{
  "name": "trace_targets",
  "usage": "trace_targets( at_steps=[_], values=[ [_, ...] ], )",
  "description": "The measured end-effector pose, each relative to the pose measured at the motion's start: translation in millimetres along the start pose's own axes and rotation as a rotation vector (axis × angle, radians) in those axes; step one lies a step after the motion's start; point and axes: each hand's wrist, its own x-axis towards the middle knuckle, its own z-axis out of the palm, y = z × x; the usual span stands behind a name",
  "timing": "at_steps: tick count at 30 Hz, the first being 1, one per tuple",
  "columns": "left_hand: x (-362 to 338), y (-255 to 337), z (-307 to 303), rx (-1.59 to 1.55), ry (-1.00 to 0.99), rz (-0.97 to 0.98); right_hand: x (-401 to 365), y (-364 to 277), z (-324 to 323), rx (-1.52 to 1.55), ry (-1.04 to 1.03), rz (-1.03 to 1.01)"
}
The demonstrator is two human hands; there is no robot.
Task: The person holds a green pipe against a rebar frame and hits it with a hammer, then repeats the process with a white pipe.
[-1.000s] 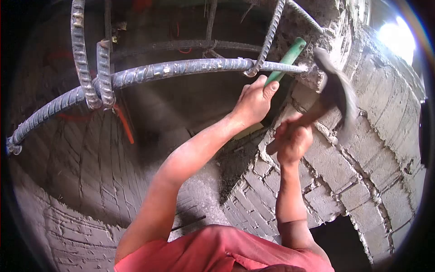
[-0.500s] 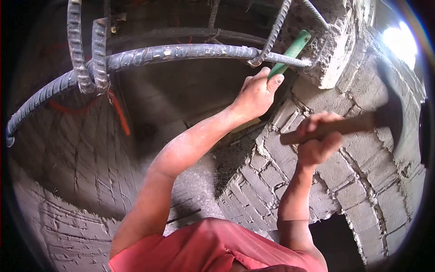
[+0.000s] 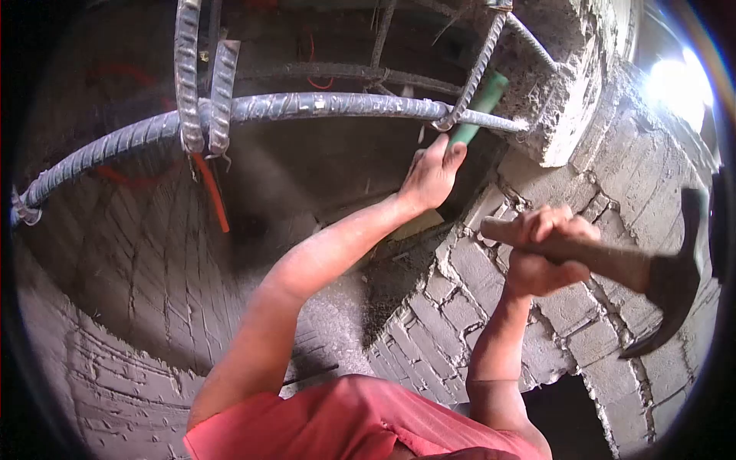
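Note:
My left hand (image 3: 431,178) is closed round the lower end of a green rod (image 3: 490,93), which slants up to the right. The rod crosses the long horizontal rebar (image 3: 330,105) close to the rough concrete column (image 3: 553,115); its upper part is blurred, and its lower end is hidden in my fist. At the right, my right hand (image 3: 550,249) grips the wooden handle of a claw hammer (image 3: 613,264). The hammer's dark metal head (image 3: 678,280) is out at the far right, apart from the green rod and the column.
Upright rebars (image 3: 188,77) cross the horizontal bar at the left, and a thinner rebar (image 3: 484,61) meets it near the column. An orange tube (image 3: 211,192) hangs below. A block wall (image 3: 613,337) with rough mortar joints stands at the right, and a bright light (image 3: 678,88) shines behind.
The hammer has turned in my right hand, its head now lower and sharper in view. My left hand and the green rod have shifted slightly down. The view has shifted, moving the rebars rightward.

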Motion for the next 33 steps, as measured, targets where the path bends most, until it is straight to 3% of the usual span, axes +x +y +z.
trace_targets(
  at_steps=[1,3,8,13,17,19,21,23,25,26,27,29,31,33],
  values=[
    [1.9,-6.4,0.9,-0.001,-0.001,0.007,-2.8,-3.1,-2.2,-0.028,0.019,-0.023],
    [5.6,-15.3,-0.4,0.004,0.041,0.219,-6.5,-6.8,-10.0,-0.066,-0.018,0.004],
    [35.7,-20.3,-1.3,-0.094,-0.043,0.282,-18.7,1.8,-25.6,-0.136,0.046,0.222],
    [30.2,4.7,2.9,-0.130,-0.037,0.195,-13.6,-4.5,-24.2,-0.196,0.046,0.257],
    [24.3,19.7,8.0,-0.165,0.019,0.146,-8.4,23.0,-24.0,-0.029,0.037,0.117],
    [23.8,21.7,7.6,-0.187,0.012,0.098,-3.4,47.1,-28.4,-0.697,-0.115,0.184],
    [26.4,18.5,4.9,-0.282,-0.017,0.030,15.3,33.5,-10.1,-0.553,-0.139,0.586],
    [26.2,20.0,-3.5,-0.202,-0.001,0.029,7.0,36.7,-11.2,-0.636,-0.166,0.525],
    [26.2,16.0,-5.2,-0.135,0.012,0.000,-8.7,33.7,-5.1,-0.341,-0.044,0.165],
    [27.0,13.6,-3.6,-0.165,-0.004,0.015,-9.2,28.1,-0.4,-0.156,0.025,0.167],
    [28.1,13.5,-2.2,-0.105,0.035,0.061,-8.7,31.0,0.4,-0.082,0.044,0.045],
    [28.3,12.3,-2.7,-0.180,-0.026,0.025,-1.4,42.9,1.2,0.021,-0.016,-0.107],
    [27.2,12.5,-2.9,-0.164,-0.010,0.039,1.8,50.4,-4.5,-0.368,-0.010,0.161],
    [32.5,11.7,-2.9,-0.152,0.003,0.061,18.7,32.8,-3.9,-0.597,-0.133,0.639]
  ],
)
